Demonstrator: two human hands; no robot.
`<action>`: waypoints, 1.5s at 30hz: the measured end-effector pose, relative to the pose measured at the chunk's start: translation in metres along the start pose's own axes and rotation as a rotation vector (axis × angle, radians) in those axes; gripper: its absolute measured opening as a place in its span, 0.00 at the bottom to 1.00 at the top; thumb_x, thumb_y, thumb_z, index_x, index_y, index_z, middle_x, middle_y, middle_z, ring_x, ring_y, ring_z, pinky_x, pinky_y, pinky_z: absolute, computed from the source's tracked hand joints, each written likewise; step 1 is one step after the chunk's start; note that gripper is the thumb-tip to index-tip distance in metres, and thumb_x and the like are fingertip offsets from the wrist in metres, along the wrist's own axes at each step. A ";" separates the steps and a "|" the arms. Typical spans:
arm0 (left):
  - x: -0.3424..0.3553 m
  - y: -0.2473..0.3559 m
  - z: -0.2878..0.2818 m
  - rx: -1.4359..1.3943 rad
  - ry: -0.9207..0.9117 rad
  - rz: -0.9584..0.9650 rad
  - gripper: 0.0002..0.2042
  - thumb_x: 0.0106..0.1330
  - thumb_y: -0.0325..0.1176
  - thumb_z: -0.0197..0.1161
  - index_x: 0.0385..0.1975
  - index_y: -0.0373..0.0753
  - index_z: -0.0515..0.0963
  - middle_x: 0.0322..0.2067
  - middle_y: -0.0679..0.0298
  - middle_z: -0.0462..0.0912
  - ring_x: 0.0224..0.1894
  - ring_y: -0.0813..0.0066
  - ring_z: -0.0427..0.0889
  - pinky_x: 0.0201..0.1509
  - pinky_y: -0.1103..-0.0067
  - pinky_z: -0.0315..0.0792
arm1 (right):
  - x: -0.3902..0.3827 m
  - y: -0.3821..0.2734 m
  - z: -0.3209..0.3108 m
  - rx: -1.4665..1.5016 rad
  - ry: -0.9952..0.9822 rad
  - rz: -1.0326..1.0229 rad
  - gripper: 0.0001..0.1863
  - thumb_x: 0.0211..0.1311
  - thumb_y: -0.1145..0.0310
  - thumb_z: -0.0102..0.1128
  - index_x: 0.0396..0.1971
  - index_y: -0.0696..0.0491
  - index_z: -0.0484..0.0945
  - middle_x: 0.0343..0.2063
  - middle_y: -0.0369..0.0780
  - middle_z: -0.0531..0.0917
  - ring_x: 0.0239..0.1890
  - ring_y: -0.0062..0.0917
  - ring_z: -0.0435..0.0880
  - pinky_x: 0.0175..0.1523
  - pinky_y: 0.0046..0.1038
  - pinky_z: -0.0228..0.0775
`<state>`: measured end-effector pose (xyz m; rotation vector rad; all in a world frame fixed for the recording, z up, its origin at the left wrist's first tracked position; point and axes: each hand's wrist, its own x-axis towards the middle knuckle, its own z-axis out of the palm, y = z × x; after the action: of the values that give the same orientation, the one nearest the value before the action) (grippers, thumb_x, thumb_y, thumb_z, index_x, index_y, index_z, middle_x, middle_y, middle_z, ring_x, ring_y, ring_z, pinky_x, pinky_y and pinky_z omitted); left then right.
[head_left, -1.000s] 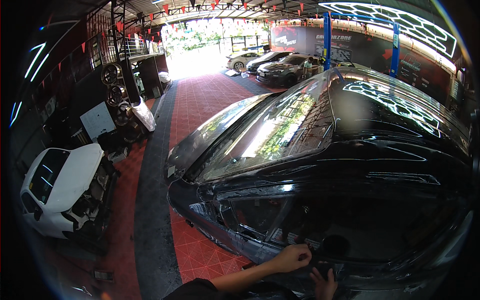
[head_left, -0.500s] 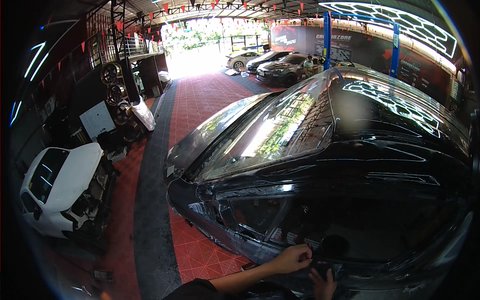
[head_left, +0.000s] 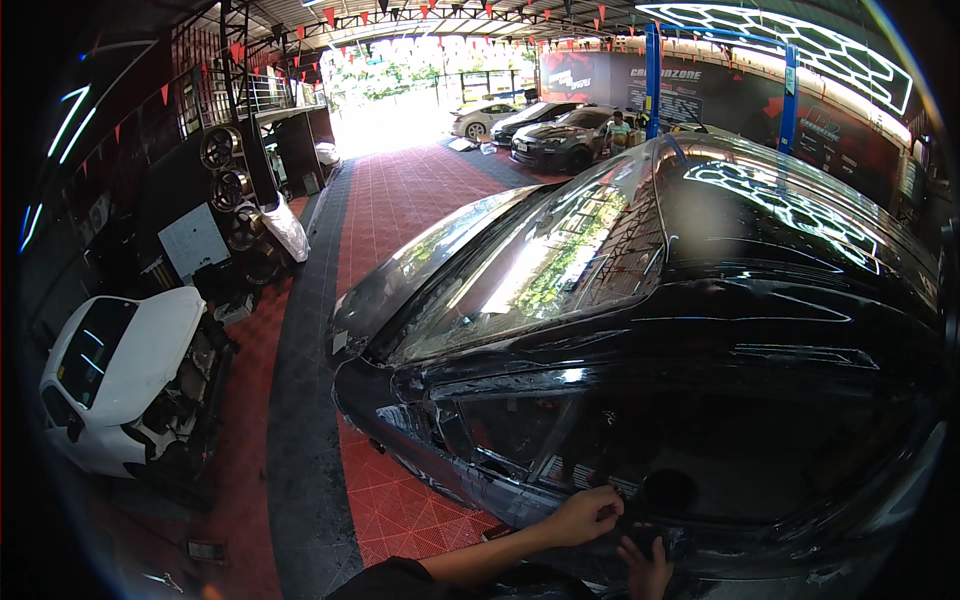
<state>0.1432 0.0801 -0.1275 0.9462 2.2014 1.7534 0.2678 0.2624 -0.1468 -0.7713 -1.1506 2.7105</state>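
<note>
Pinched, left hand (head_left: 585, 515) fingers (head_left: 612, 508) closed on film edge (head_left: 628, 497) along black car (head_left: 700, 330) door; right hand (head_left: 648, 568) at five o'clock, fingers spread flat.

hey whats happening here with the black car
A person is leaning over the side of a black car in a workshop with a red tiled floor. Their left hand pinches something small at the lower edge of the side window, too small to identify. The right hand rests flat on the door just below. A partly stripped white car sits to the left.
</note>
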 end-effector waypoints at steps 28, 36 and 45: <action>0.002 0.006 -0.001 0.008 0.013 -0.001 0.07 0.59 0.24 0.65 0.36 0.35 0.77 0.32 0.60 0.78 0.32 0.70 0.79 0.36 0.75 0.73 | 0.013 0.010 -0.009 -0.052 -0.027 -0.049 0.24 0.79 0.65 0.47 0.64 0.68 0.67 0.63 0.52 0.73 0.60 0.59 0.78 0.60 0.52 0.77; 0.002 0.005 -0.003 -0.014 0.015 -0.007 0.07 0.58 0.24 0.66 0.34 0.34 0.76 0.31 0.61 0.77 0.30 0.71 0.78 0.35 0.75 0.72 | 0.005 0.001 0.004 -0.089 -0.022 -0.047 0.23 0.79 0.67 0.45 0.63 0.69 0.66 0.63 0.55 0.71 0.60 0.61 0.77 0.62 0.53 0.76; 0.004 0.005 -0.005 0.015 0.057 -0.024 0.08 0.58 0.26 0.67 0.35 0.35 0.78 0.30 0.63 0.79 0.31 0.75 0.79 0.35 0.76 0.72 | 0.010 0.004 -0.004 -0.017 -0.006 0.000 0.26 0.78 0.63 0.49 0.64 0.69 0.66 0.62 0.53 0.74 0.59 0.58 0.78 0.61 0.53 0.75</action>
<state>0.1393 0.0790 -0.1208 0.8800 2.2536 1.7778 0.2615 0.2650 -0.1563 -0.7651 -1.1758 2.7087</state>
